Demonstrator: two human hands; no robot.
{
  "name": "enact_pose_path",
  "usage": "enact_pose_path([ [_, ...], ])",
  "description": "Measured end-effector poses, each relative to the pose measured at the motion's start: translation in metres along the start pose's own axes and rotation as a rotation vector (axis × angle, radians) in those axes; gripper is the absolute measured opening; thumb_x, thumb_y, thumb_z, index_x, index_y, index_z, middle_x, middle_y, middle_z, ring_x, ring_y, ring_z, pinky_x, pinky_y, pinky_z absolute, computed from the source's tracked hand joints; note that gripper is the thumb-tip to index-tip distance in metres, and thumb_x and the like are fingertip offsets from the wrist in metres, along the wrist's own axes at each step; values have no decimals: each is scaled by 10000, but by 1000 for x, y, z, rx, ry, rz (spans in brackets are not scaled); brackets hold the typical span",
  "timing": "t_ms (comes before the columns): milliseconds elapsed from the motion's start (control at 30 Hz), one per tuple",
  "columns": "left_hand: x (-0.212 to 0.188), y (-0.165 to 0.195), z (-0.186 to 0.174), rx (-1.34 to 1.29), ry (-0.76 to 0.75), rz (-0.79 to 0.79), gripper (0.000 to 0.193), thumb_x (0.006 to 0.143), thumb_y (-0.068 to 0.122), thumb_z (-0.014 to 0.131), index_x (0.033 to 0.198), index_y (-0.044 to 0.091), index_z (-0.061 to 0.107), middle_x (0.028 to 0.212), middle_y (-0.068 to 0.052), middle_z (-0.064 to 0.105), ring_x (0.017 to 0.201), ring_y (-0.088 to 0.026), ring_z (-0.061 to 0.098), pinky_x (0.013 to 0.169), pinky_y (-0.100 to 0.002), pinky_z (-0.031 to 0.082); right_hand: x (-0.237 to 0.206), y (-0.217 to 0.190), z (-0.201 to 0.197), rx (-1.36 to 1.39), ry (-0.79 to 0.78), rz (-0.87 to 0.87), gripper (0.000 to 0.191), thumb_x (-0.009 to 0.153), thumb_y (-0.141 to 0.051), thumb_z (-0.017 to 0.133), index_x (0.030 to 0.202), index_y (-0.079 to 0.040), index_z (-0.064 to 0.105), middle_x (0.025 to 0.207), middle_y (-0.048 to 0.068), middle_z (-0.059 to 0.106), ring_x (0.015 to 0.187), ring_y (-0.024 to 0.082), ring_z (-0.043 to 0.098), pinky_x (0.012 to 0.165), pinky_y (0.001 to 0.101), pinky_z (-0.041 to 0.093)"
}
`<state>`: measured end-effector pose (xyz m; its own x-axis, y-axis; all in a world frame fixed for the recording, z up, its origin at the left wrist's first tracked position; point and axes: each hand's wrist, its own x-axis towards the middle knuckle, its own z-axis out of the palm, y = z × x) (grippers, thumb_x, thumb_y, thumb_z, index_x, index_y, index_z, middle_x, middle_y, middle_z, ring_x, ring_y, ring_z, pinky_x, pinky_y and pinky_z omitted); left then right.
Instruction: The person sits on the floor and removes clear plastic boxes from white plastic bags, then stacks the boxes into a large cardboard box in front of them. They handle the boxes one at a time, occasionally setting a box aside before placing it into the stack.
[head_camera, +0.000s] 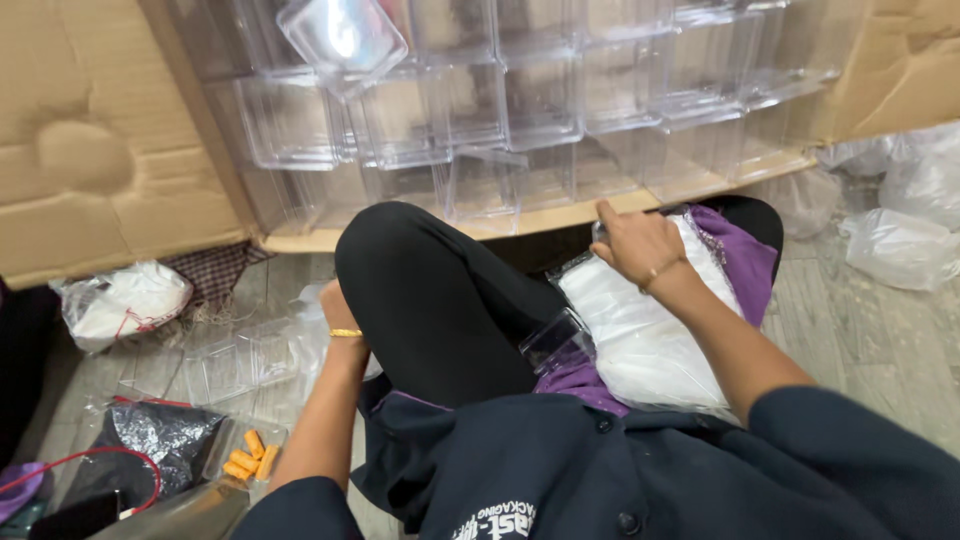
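Note:
I sit on the floor with my black-clad knee (430, 290) raised in the middle of the view. My right hand (635, 245) rests on top of a clear bag of white stuff (650, 330) that lies on my lap over purple cloth (745, 255); its fingers are curled at the bag's upper edge. My left hand (335, 305) reaches down behind the knee towards clear plastic boxes on the floor (235, 360); its fingers are hidden. A small clear plastic piece (555, 340) lies between knee and bag.
A large cardboard carton (100, 150) lies open on its side ahead, filled with stacked clear plastic boxes (520, 100). Plastic bags (900, 240) lie at right, a white bag (125, 300) at left. A tray of orange pieces (248, 455) and a dark bag (160, 440) sit lower left.

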<state>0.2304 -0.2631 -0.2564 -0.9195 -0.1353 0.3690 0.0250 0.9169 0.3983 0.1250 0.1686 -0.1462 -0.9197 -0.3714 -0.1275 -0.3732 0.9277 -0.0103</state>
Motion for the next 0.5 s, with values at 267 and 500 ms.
enact_pose_path([
  [267,-9,-5,2,-145,112,129,209,844,196,644,726,36,579,650,-178,571,578,-406,564,519,-475,403,-14,-8,8,-2,-32,31,474,879,-439,709,1216,-128,589,875,99,730,807,332,719,614,480,563],
  [500,-9,-4,-4,50,-22,82,278,790,266,688,645,41,611,600,-197,593,565,-428,585,508,-505,410,-4,-4,-2,-49,-128,35,489,850,-487,733,1189,-148,636,864,112,737,852,337,719,670,475,576],
])
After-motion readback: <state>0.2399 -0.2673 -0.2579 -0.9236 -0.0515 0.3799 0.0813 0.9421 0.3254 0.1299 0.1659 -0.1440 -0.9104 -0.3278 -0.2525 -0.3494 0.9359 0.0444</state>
